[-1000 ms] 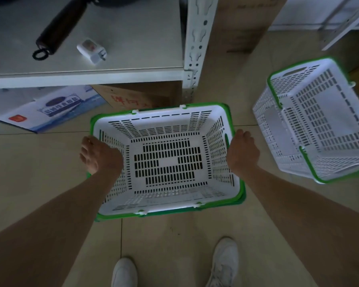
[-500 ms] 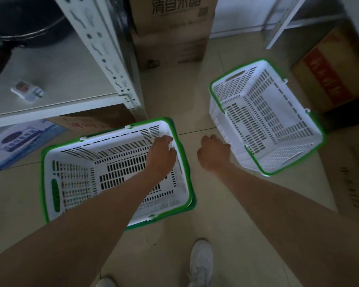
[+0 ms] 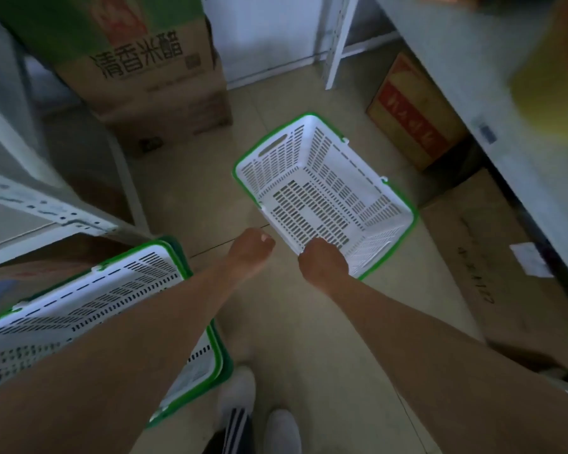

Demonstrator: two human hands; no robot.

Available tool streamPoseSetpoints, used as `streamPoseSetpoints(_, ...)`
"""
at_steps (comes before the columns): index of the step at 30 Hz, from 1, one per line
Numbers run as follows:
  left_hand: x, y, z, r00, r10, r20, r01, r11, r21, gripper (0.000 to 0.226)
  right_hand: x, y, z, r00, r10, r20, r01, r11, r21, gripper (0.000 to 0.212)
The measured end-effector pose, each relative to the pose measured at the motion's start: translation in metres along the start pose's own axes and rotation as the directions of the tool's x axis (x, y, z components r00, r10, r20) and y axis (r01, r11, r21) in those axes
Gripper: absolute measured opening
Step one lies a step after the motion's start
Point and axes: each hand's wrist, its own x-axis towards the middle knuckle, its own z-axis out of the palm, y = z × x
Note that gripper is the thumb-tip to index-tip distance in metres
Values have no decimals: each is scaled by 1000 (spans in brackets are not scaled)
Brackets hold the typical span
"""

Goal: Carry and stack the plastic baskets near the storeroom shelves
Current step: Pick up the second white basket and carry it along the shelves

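A white slotted basket with a green rim point(image 3: 325, 191) lies on the floor between the shelves, turned at an angle. My right hand point(image 3: 322, 262) is closed over its near rim at the corner. My left hand point(image 3: 250, 249) hovers just left of that rim with its fingers curled, and nothing shows in it. At the lower left stands a second white basket point(image 3: 112, 290), nested in another green-rimmed one, and my left forearm crosses over it.
A large cardboard box with Chinese print point(image 3: 151, 77) stands at the back left. A red-labelled box point(image 3: 413, 116) and flat cardboard point(image 3: 492, 263) lie under the right shelf point(image 3: 479, 93). A metal shelf frame point(image 3: 46, 204) is on the left. My shoes point(image 3: 236, 398) are below.
My view has swung right. My left hand has left the nested basket and moved across to the single basket. My right hand has reached that basket's near rim and closed on it.
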Motion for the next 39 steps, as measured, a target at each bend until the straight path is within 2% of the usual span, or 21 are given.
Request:
streamPoseSetpoints(4,23,35,6,994,101,37,-106,978,179,33,20,20,-12,999,44,5,-45,995,93,25)
streamPoseSetpoints(8,55,66,12,986,137,95,-159,940,300,32,48,30,-27,991,121,54,-126,986,113,30)
streamPoseSetpoints(13,96,90,16,968,217,124,-250,841,480,35,84,44,-35,953,300,48,-301,912,278,29)
streamPoseSetpoints(17,134,102,8,973,213,84,-224,806,549,45,116,56,-37,875,480,55,-446,757,478,23)
streamPoseSetpoints(20,165,106,-1,970,240,43,-217,772,597,50,138,63,-37,838,543,55,-488,700,522,17)
streamPoseSetpoints(24,204,111,-17,960,281,-13,-202,720,664,60,154,70,-37,759,652,7,-540,623,566,29)
streamPoseSetpoints(30,251,120,-26,957,283,-57,-151,660,736,68,157,89,-35,532,833,-150,-637,510,578,34)
streamPoseSetpoints(34,267,125,-25,966,250,-63,-123,661,740,72,159,102,-30,428,886,-181,-644,439,626,37)
streamPoseSetpoints(39,279,128,-18,987,156,-48,-80,719,691,81,164,108,-22,361,901,-243,-583,421,695,40)
